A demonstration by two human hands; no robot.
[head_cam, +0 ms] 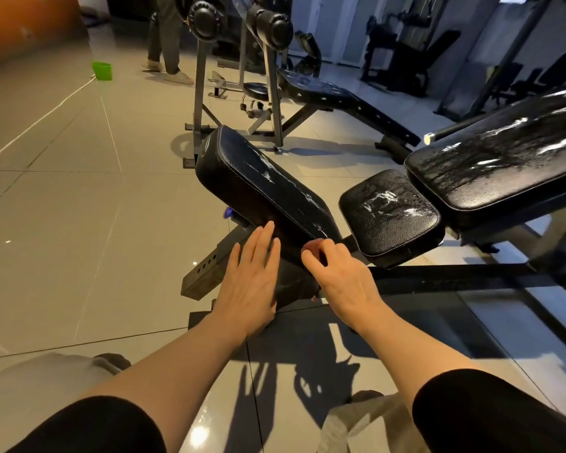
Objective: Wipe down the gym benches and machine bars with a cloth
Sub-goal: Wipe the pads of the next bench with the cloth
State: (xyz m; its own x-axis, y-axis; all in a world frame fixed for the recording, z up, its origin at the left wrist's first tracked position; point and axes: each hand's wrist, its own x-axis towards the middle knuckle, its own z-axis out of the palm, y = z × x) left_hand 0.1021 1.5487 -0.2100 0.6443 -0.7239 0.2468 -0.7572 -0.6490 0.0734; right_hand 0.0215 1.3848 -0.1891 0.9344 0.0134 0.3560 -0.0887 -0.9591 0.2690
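The left hand (pixel 250 276) is flat, its straight fingers held together and reaching toward the near lower edge of a tilted black padded leather arm pad (pixel 262 188) with white stitching; the fingertips lie at or just beside that edge, and contact cannot be confirmed. The right hand (pixel 339 273) sits just beside it to the right, fingers curled down over the pad's near corner. A small reddish-pink thing (pixel 311 246) shows at those fingertips, too little of it visible to tell whether it is a cloth or whether the fingers pinch it.

The pad slopes down toward the person and bears pale streaks along its top face. Its dark steel frame (pixel 209 276) with a row of adjustment holes rests on the glossy beige tiled floor (pixel 79 223).

Just right of the pad lies a small black rounded seat cushion (pixel 389 214), and beyond it a long black inclined backrest (pixel 504 158), both marked with white smears.

Farther back stands a grey metal rack (pixel 268 89) carrying black round weight plates (pixel 272 24). A bright green bucket (pixel 102 71) sits on the floor at upper left, near another person's legs (pixel 165 44).
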